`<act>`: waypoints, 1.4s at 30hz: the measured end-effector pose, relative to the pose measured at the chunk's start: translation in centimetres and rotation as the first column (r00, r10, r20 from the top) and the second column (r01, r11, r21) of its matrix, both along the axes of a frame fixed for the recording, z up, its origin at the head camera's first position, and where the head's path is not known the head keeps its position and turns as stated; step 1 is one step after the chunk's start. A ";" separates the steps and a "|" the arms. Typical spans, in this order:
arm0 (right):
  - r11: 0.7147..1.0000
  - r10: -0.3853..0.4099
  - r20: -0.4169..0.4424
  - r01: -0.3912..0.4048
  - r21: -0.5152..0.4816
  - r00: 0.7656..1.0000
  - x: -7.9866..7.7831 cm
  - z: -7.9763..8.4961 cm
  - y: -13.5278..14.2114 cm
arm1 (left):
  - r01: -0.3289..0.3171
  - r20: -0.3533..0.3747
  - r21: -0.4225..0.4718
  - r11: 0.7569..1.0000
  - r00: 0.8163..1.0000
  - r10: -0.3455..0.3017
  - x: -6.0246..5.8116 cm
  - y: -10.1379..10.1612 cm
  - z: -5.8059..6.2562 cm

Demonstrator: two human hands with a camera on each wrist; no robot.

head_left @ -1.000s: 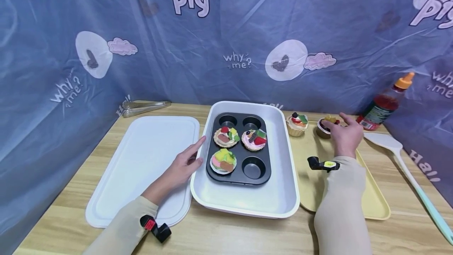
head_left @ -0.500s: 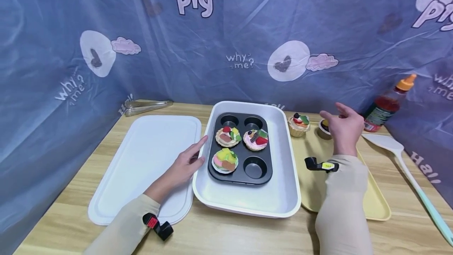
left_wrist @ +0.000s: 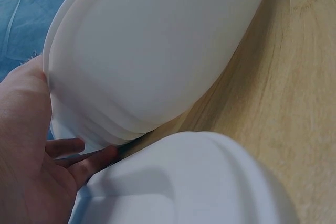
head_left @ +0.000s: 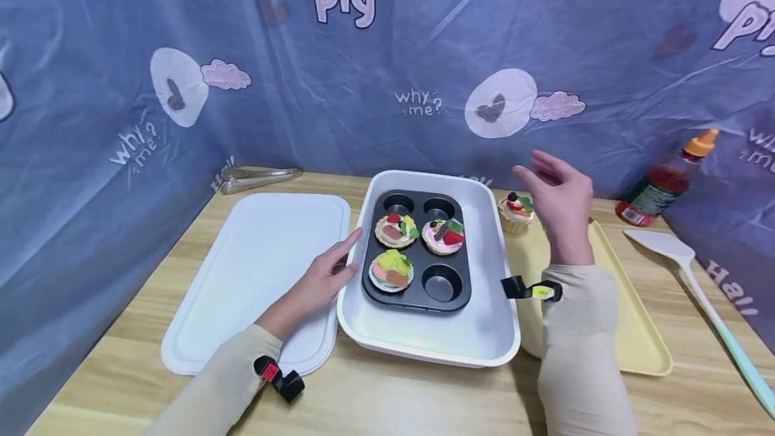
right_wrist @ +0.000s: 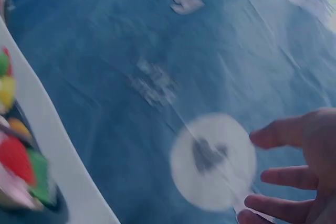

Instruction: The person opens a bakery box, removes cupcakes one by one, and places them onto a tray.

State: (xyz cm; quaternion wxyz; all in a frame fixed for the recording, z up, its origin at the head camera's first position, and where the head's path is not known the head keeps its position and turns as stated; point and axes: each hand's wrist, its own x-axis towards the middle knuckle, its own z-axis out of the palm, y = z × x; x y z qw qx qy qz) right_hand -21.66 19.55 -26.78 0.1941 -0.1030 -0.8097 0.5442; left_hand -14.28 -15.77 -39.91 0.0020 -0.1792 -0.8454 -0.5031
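My left hand (head_left: 321,278) rests at the left rim of a white basin (head_left: 354,311), fingers mostly straight; in the left wrist view they touch its outer wall. Within the basin lies a black muffin pan (head_left: 418,305). Three fruit-topped tarts sit in its cups: one yellow-topped (head_left: 391,271), one cream (head_left: 396,231), one pink (head_left: 444,236). My right hand (head_left: 560,200) hovers above the yellow tray (head_left: 630,315), fingers loosely spread. The right wrist view shows nothing in its grasp. A fruit cupcake (head_left: 516,212) stands left of it; the dark cupcake from earlier is hidden.
On the left lies a white tray (head_left: 260,268), with metal tongs (head_left: 260,179) behind it. To the right are a red sauce bottle (head_left: 662,184) and a turquoise-handled spatula (head_left: 690,268). A blue printed sheet (head_left: 363,86) rises behind the wooden table.
My right hand has lifted from near the dark cupcake and moved left and up. The left hand keeps its place at the basin rim. The head view has shifted slightly.
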 end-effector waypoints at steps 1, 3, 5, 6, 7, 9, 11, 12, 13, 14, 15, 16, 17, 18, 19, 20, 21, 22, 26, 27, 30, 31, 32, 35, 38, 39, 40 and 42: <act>0.999 0.033 -0.017 -0.033 0.007 0.999 0.3 0.1 -0.7 | -0.002 0.004 0.000 1.000 1.000 0.002 0.0 0.0 0.0; 0.994 0.109 -0.048 -0.108 0.018 0.993 0.7 0.0 -2.2 | -0.004 0.012 -0.002 1.000 1.000 0.004 -0.1 0.0 0.1; 0.982 0.185 -0.061 -0.183 0.044 0.981 1.0 -0.4 -3.6 | -0.010 0.025 0.004 1.000 1.000 0.010 -0.2 0.1 0.1; 0.974 0.221 -0.059 -0.217 0.065 0.973 1.2 -0.7 -4.3 | -0.009 0.030 0.009 1.000 1.000 0.009 -0.2 0.1 0.2; 0.965 0.255 -0.053 -0.251 0.082 0.965 1.3 -1.0 -5.0 | -0.006 0.029 0.011 1.000 1.000 0.006 -0.2 0.1 0.2; 0.940 0.326 -0.034 -0.319 0.122 0.945 1.6 -1.7 -6.3 | -0.002 0.029 0.015 1.000 1.000 0.001 -0.1 0.1 0.2; 0.908 0.388 0.002 -0.382 0.169 0.922 2.0 -2.4 -7.4 | 0.003 0.022 0.018 1.000 1.000 -0.004 -0.1 0.1 0.2; 0.893 0.409 0.020 -0.405 0.195 0.912 2.1 -2.8 -7.9 | 0.006 0.018 0.017 1.000 1.000 -0.006 0.0 0.1 0.2; 0.880 0.429 0.033 -0.426 0.209 0.903 2.1 -3.1 -8.3 | 0.008 0.015 0.016 1.000 1.000 -0.008 -0.1 0.1 0.2; 0.867 0.447 0.046 -0.445 0.222 0.894 2.2 -3.3 -8.7 | 0.008 0.014 0.014 1.000 1.000 -0.008 -0.1 0.1 0.2; 0.857 0.459 0.058 -0.459 0.234 0.886 2.3 -3.6 -9.0 | 0.007 0.016 0.016 1.000 1.000 -0.008 -0.1 0.1 0.1; 0.848 0.470 0.066 -0.471 0.243 0.880 2.2 -3.9 -9.4 | 0.006 0.018 0.013 1.000 1.000 -0.006 -0.1 0.1 0.1; 0.839 0.483 0.067 -0.483 0.251 0.873 2.2 -4.2 -9.8 | 0.003 0.021 0.011 1.000 1.000 -0.003 -0.1 0.0 0.1; 0.830 0.495 0.067 -0.494 0.260 0.867 2.1 -4.5 -10.2 | 0.001 0.023 0.012 1.000 1.000 -0.002 -0.2 0.0 0.0; 0.816 0.508 0.068 -0.505 0.279 0.859 2.1 -4.8 -10.6 | -0.001 0.028 0.012 1.000 1.000 0.001 -0.2 0.0 0.0; 0.800 0.519 0.071 -0.513 0.312 0.852 2.1 -5.1 -10.9 | -0.004 0.031 0.011 1.000 1.000 0.004 -0.2 0.0 0.0; 0.781 0.528 0.074 -0.518 0.349 0.846 2.1 -5.4 -11.3 | -0.003 0.031 0.013 1.000 1.000 0.002 -0.2 0.0 0.0; 0.759 0.539 0.079 -0.524 0.386 0.839 2.1 -5.6 -11.6 | -0.001 0.030 0.013 1.000 1.000 0.000 -0.2 0.0 0.0; 0.679 0.564 0.130 -0.548 0.488 0.816 2.4 -6.1 -12.5 | 0.008 0.024 0.013 1.000 1.000 -0.009 -0.2 0.0 0.1; 0.669 0.567 0.144 -0.555 0.495 0.811 2.5 -6.1 -12.6 | 0.010 0.024 0.013 1.000 1.000 -0.010 -0.2 0.0 0.2; 0.650 0.570 0.180 -0.574 0.497 0.802 2.4 -6.1 -13.2 | 0.007 0.030 0.006 1.000 1.000 -0.007 -0.2 -0.1 0.1; 0.646 0.569 0.191 -0.579 0.497 0.800 2.3 -6.1 -13.4 | 0.006 0.032 0.006 1.000 0.999 -0.006 -0.2 -0.1 0.1; 0.642 0.568 0.202 -0.583 0.498 0.798 2.2 -6.1 -13.5 | 0.005 0.031 0.006 1.000 1.000 -0.005 -0.2 -0.1 0.2; 0.627 0.567 0.239 -0.601 0.495 0.788 1.9 -6.2 -14.0 | 0.008 0.023 0.015 1.000 1.000 -0.008 -0.3 -0.1 0.1; 0.614 0.565 0.263 -0.611 0.499 0.782 1.5 -6.4 -14.3 | 0.015 0.013 0.020 1.000 1.000 -0.015 -0.3 -0.1 0.1; 0.613 0.564 0.265 -0.612 0.500 0.782 1.5 -6.5 -14.4 | 0.019 0.008 0.018 1.000 1.000 -0.019 -0.3 -0.1 0.1; 0.612 0.565 0.266 -0.613 0.500 0.781 1.4 -6.6 -14.5 | 0.020 0.008 0.020 1.000 1.000 -0.020 -0.3 -0.1 0.1; 0.609 0.567 0.264 -0.613 0.503 0.780 1.2 -6.9 -14.6 | 0.020 0.003 0.020 1.000 1.000 -0.020 -0.3 -0.1 0.1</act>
